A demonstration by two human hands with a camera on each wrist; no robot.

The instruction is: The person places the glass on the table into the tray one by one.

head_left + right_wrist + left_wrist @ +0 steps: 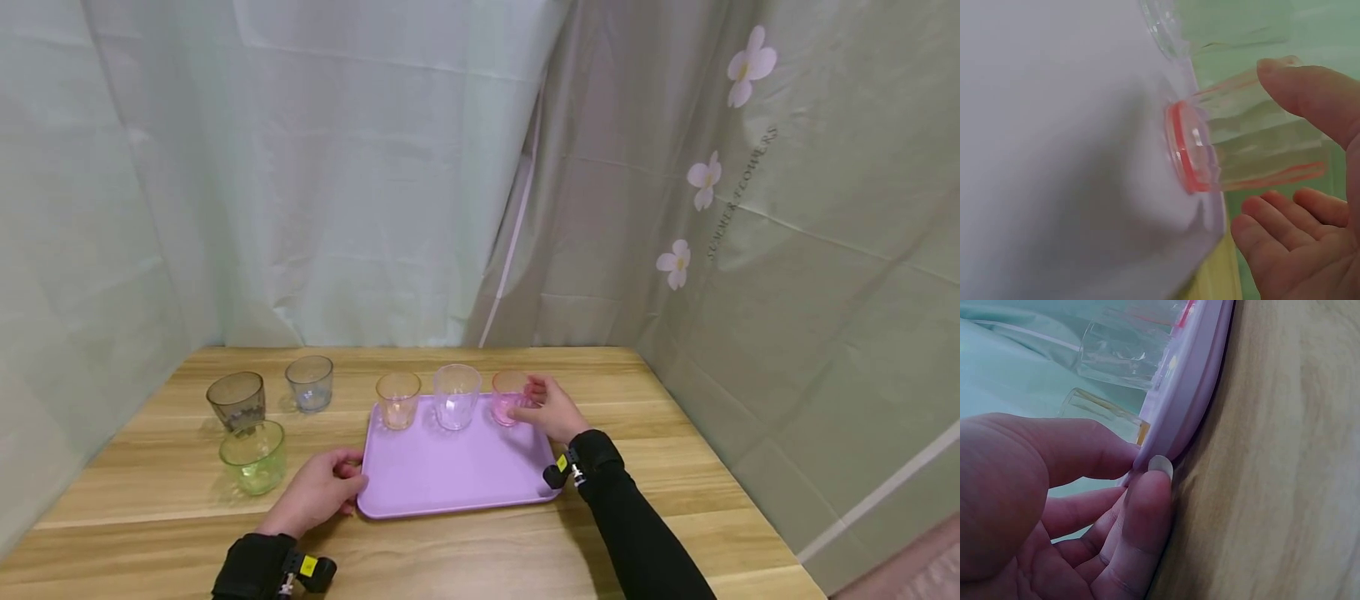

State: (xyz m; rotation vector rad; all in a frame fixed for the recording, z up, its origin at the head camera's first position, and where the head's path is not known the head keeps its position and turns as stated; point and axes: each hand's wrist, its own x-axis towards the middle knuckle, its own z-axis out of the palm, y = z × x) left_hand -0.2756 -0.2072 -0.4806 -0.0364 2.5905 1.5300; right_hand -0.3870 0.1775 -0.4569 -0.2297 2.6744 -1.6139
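Head view: a lilac tray (450,479) lies on the wooden table (675,467) with 3 tumblers along its far edge: orange (397,399), clear (456,396) and pink tumbler (510,397). The right hand (553,409) sits at the pink tumbler at the tray's far right corner, fingers loosely around its side. The left hand (318,492) rests at the tray's near left edge. Off the tray to the left stand a green (253,456), a brown (237,400) and a grey tumbler (310,382).

Left wrist view: thumb and a fingertip (1147,506) pinch the tray's rim (1194,381).

Right wrist view: the fingers (1310,100) are spread, slightly curved, close beside the pink tumbler (1235,147), which stands on the tray (1054,156); contact cannot be made out.
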